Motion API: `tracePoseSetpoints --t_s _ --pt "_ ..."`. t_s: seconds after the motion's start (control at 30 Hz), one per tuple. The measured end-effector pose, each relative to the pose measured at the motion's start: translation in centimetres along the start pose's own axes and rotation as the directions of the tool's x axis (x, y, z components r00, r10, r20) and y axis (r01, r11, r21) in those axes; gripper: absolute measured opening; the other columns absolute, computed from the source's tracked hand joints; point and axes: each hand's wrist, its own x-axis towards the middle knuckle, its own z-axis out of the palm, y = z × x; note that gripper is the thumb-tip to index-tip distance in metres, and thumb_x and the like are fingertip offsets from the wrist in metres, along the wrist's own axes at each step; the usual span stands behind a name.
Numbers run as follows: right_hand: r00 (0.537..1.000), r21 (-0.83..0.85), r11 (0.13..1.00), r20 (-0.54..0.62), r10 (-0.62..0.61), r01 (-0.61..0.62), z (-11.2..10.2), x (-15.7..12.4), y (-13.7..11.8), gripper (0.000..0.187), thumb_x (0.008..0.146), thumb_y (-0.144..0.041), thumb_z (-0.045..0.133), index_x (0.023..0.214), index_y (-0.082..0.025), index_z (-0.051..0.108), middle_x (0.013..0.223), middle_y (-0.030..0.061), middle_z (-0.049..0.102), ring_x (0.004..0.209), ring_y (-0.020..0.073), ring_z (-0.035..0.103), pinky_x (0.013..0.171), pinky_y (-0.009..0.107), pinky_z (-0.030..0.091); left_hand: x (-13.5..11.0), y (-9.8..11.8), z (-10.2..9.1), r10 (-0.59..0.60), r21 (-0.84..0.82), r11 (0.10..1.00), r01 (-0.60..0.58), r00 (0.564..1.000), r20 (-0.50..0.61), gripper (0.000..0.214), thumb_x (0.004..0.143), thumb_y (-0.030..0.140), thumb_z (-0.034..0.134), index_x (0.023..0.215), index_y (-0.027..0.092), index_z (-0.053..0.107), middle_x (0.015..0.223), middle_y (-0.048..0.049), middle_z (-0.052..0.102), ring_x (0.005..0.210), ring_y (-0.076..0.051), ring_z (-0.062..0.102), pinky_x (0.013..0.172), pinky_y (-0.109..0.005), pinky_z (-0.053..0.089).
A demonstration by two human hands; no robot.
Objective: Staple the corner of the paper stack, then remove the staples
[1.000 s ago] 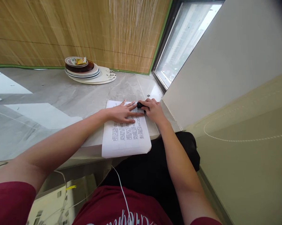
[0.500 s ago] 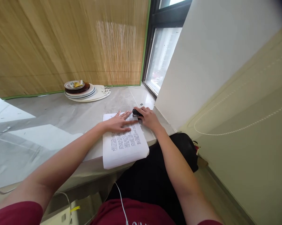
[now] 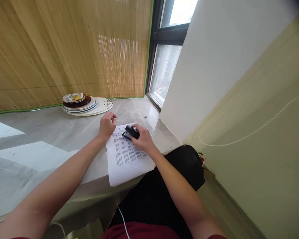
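A black stapler (image 3: 132, 131) is gripped in my right hand (image 3: 142, 138), over the upper part of a printed sheet of paper (image 3: 126, 159). Its jaws are spread apart and point to the left. The paper lies on the grey stone ledge (image 3: 94, 169), with its near edge reaching past the ledge's front. My left hand (image 3: 108, 126) is raised by the paper's upper left corner. Its fingers are loosely bent, with nothing visible in them. Whether that hand touches the paper I cannot tell.
A stack of plates (image 3: 79, 104) stands at the back of the ledge, before a bamboo blind (image 3: 77, 49). A few small dark bits (image 3: 145, 117) lie near the window (image 3: 164, 69). A white wall (image 3: 201, 66) borders the right side.
My left hand has lifted off the paper and moved left to its upper corner. My right hand has carried the stapler left from the paper's right edge to over the print.
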Motion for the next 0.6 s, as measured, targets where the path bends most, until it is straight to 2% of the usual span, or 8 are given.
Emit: tracePoseSetpoints --t_s 0.07,0.13,0.2,0.3,0.4,0.47,0.53,0.6 --pt "0.999 -0.004 1.0 0.051 0.004 -0.004 1.2 -0.4 0.0 0.044 0.084 -0.018 0.069 0.126 -0.032 0.064 0.117 0.0043 0.073 0.11 0.0275 0.069 0.1 0.043 0.056 0.1 -0.5 0.2 -0.032 -0.06 0.998 0.033 0.999 0.013 0.017 0.082 0.009 0.05 0.082 0.021 0.062 0.092 -0.0084 0.066 0.086 -0.024 0.064 0.087 -0.037 0.052" --pt "0.998 -0.02 1.0 0.057 0.024 -0.023 0.9 -0.6 0.7 0.043 0.084 -0.017 0.069 0.124 -0.033 0.063 0.119 0.0047 0.072 0.112 0.0277 0.068 0.101 0.044 0.054 0.2 -0.7 0.4 -0.078 -0.147 0.986 0.083 0.996 0.039 0.015 0.082 0.013 0.051 0.082 0.021 0.063 0.093 -0.0076 0.065 0.083 -0.022 0.063 0.081 -0.035 0.052" --pt "0.994 -0.015 0.998 0.09 0.062 -0.061 -0.6 -0.5 2.0 0.044 0.084 -0.023 0.074 0.125 -0.032 0.063 0.12 0.005 0.072 0.11 0.0274 0.068 0.101 0.044 0.054 0.4 -0.9 0.6 -0.144 -0.241 0.958 0.157 0.987 0.073 0.014 0.082 0.016 0.051 0.083 0.021 0.064 0.093 -0.0064 0.065 0.082 -0.021 0.062 0.077 -0.032 0.052" --pt "0.981 0.033 0.993 0.159 0.11 -0.116 -3.5 0.6 4.4 0.046 0.086 -0.047 0.077 0.127 -0.029 0.064 0.115 0.0052 0.072 0.104 0.0257 0.069 0.093 0.041 0.056 0.7 -1.5 0.7 -0.31 -0.368 0.875 0.315 0.948 0.076 0.013 0.082 0.018 0.051 0.083 0.021 0.064 0.084 -0.0033 0.064 0.075 -0.018 0.06 0.072 -0.029 0.049" --pt "0.993 -0.049 0.992 0.007 0.117 -0.117 -4.5 2.9 6.4 0.04 0.105 -0.055 0.047 0.122 -0.025 0.067 0.121 0.009 0.07 0.118 0.0253 0.064 0.104 0.042 0.051 1.0 -2.5 1.1 -0.484 -0.514 0.742 0.43 0.874 0.031 0.01 0.079 0.018 0.052 0.081 0.02 0.062 0.077 -0.001 0.061 0.066 -0.015 0.054 0.062 -0.026 0.043" --pt "0.99 -0.251 0.958 -0.043 0.131 -0.138 -3.6 4.7 7.4 0.043 0.105 -0.053 0.047 0.128 -0.022 0.067 0.142 0.014 0.062 0.137 0.0278 0.055 0.118 0.044 0.041 1.2 -3.0 1.2 -0.543 -0.612 0.656 0.443 0.839 0.025 0.01 0.075 0.018 0.055 0.079 0.019 0.063 0.076 -0.0005 0.06 0.064 -0.013 0.052 0.058 -0.024 0.039" --pt "0.981 -0.439 0.885 0.039 0.191 -0.155 -1.9 6.4 8.1 0.056 0.103 -0.055 0.053 0.144 -0.018 0.06 0.163 0.0192 0.046 0.153 0.0313 0.04 0.125 0.046 0.033 1.4 -3.3 1.1 -0.607 -0.734 0.516 0.442 0.793 0.051 0.006 0.07 0.017 0.057 0.074 0.018 0.061 0.068 0.0017 0.054 0.059 -0.011 0.048 0.054 -0.022 0.034" --pt "0.95 -0.553 0.816 0.131 0.283 -0.167 -0.3 7.6 8.5 0.074 0.104 -0.061 0.049 0.159 -0.011 0.044 0.173 0.0239 0.031 0.162 0.0346 0.025 0.13 0.051 0.024 1.7 -3.6 0.8 -0.675 -0.832 0.349 0.431 0.732 0.096 0.004 0.067 0.017 0.057 0.068 0.019 0.054 0.058 0.006 0.04 0.05 -0.009 0.037 0.051 -0.021 0.031"
